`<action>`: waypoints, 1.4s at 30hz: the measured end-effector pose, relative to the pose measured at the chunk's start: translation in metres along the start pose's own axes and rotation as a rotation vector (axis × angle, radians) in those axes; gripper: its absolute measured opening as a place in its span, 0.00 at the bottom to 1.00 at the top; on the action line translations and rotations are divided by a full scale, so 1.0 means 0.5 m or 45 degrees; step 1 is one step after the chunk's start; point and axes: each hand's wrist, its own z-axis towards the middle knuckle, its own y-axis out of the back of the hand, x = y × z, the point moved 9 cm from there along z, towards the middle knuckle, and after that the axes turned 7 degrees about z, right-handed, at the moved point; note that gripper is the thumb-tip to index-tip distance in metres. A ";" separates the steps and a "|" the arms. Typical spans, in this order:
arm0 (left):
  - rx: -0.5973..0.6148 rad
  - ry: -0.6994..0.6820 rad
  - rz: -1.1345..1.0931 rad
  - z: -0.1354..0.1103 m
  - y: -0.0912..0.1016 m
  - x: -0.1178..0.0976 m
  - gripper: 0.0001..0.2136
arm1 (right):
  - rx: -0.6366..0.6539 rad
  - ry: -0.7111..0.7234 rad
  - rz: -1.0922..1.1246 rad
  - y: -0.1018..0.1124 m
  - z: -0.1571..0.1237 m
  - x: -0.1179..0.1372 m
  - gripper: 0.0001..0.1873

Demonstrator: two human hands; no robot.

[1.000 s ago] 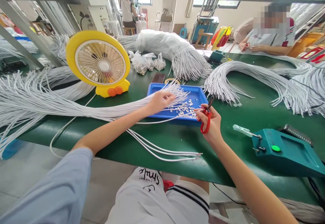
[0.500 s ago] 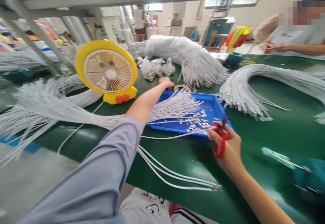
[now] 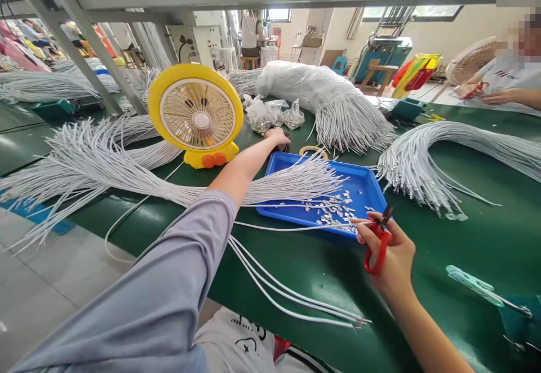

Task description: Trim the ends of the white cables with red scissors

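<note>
My left hand (image 3: pixel 278 138) is stretched out past the back left corner of the blue tray (image 3: pixel 276 211), its fingers closed on a dark object (image 3: pixel 285 142) that I cannot make out. Red-handled snips (image 3: pixel 377 257) with dark jaws sit in my right hand (image 3: pixel 395 254), at the tray's front right corner. Its fingertips also pinch the end of a single white cable (image 3: pixel 291 229). Small metal terminals (image 3: pixel 333 209) lie scattered in the tray. A thick bundle of white cables (image 3: pixel 291 187) reaches over the tray's left side, under my left forearm.
A yellow fan (image 3: pixel 194 116) stands behind my left arm. Bags of small metal parts (image 3: pixel 274 115) and a tape roll (image 3: pixel 313 151) are beyond the tray. More cable bundles (image 3: pixel 422 159) lie right. A green-handled tool (image 3: pixel 475 285) is near right. A co-worker (image 3: pixel 513 85) sits far right.
The camera view has shifted, so most things appear farther right. My left hand stays at the dark object, and my right hand still holds the snips and the cable end.
</note>
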 end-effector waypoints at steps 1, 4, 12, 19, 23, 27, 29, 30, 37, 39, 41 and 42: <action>-0.001 0.017 0.006 0.000 0.004 0.018 0.19 | 0.007 0.006 -0.005 -0.001 0.000 -0.001 0.23; -0.042 0.075 0.008 -0.015 0.009 0.073 0.20 | 0.009 0.028 -0.013 -0.003 0.000 0.000 0.22; -0.118 0.054 -0.037 -0.118 -0.012 0.164 0.36 | -0.033 0.039 0.009 -0.004 -0.008 0.009 0.23; -0.209 -0.051 0.037 -0.160 -0.017 0.177 0.43 | -0.086 0.029 -0.016 -0.001 -0.013 0.012 0.23; -0.317 -0.061 0.052 -0.167 -0.022 0.175 0.36 | -0.103 0.059 -0.029 -0.002 -0.015 0.016 0.22; -0.360 -0.091 0.039 -0.166 -0.026 0.179 0.27 | -0.148 0.078 -0.021 0.002 -0.015 0.019 0.21; -0.358 -0.103 0.031 -0.165 -0.027 0.180 0.24 | -0.156 0.068 -0.050 0.002 -0.015 0.018 0.21; -0.355 -0.110 0.027 -0.164 -0.028 0.181 0.22 | -0.155 0.067 -0.070 0.002 -0.015 0.018 0.21; -0.305 -0.116 -0.001 -0.157 -0.034 0.180 0.18 | -0.208 0.060 -0.185 0.008 -0.020 0.026 0.19; -0.291 -0.116 -0.004 -0.155 -0.037 0.180 0.16 | -0.223 0.063 -0.187 0.008 -0.021 0.030 0.19; -0.282 -0.112 -0.005 -0.153 -0.039 0.181 0.16 | -0.230 0.060 -0.169 0.008 -0.022 0.030 0.19; -0.279 -0.108 -0.005 -0.153 -0.039 0.181 0.16 | -0.229 0.055 -0.164 0.008 -0.022 0.030 0.19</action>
